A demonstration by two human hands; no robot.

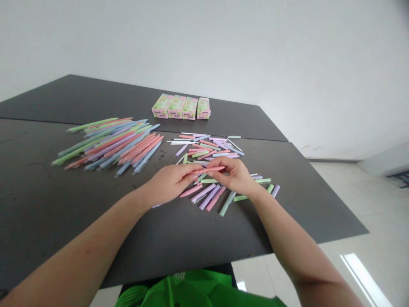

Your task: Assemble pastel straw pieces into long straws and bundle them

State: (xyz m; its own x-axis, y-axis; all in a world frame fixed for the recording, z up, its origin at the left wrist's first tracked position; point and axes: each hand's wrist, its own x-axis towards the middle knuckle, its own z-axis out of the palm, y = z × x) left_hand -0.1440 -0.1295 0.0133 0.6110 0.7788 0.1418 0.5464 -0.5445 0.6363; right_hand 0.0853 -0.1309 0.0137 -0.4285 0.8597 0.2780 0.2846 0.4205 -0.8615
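Between my two hands is a coral-pink pen [212, 169], roughly level, over a scatter of loose pen parts. My left hand [169, 181] pinches its left end with thumb and fingers, which partly hide that end. My right hand [235, 175] is closed around the right part, with the pointed tip showing. Whether the pen is one piece or two joined pieces I cannot tell. Below the hands lie pen barrels, among them a purple barrel [209, 197] and a grey-green barrel [227, 204]. Behind them are thin white refills [183, 142] and more coloured barrels [220, 145].
A large heap of whole-looking pens [111, 145] in green, blue, coral and purple lies to the left. Several pink-and-green boxes [175, 106] stand in a row at the back. The dark table [198, 238] has its front edge close to my body.
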